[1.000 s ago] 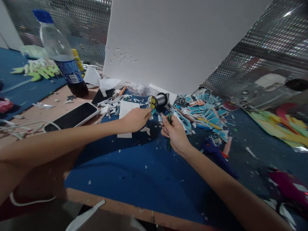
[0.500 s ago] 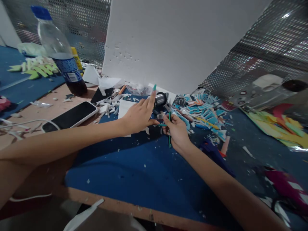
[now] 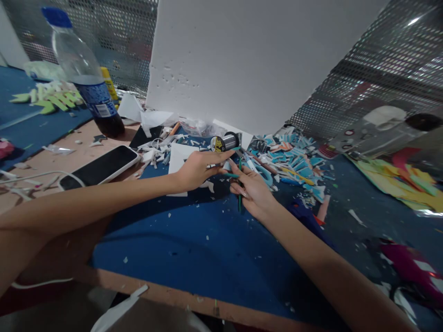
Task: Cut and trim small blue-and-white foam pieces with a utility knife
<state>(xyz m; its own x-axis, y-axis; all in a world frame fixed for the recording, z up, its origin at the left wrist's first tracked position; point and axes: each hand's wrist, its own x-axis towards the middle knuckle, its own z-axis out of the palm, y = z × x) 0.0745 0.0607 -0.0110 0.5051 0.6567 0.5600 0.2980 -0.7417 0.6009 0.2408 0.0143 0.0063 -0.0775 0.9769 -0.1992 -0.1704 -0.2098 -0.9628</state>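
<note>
My left hand (image 3: 198,169) reaches in from the left with its fingers stretched to the right and the thumb apart below them. Teal shows at the tips of its index finger and thumb. Close against these tips, my right hand (image 3: 254,190) is closed in a pinch around a thin green stick (image 3: 240,204), which stands roughly upright and pokes out below the fingers. Its exact kind is not clear. Just behind the hands lies a spool of fine grey thread or wire (image 3: 230,139) with a yellow and black label. A white sheet (image 3: 178,159) lies partly behind my left hand.
A white board (image 3: 235,60) stands at the back. Blue and white scraps (image 3: 294,159) pile up at right. On the left are a phone (image 3: 100,167) with a cable and a bottle (image 3: 92,87) of dark drink. Yellow sheets (image 3: 398,177) lie far right.
My left index finger has come down from pointing up to lie stretched toward my right hand, uncovering the spool's label. The right hand and green stick have shifted slightly left.
</note>
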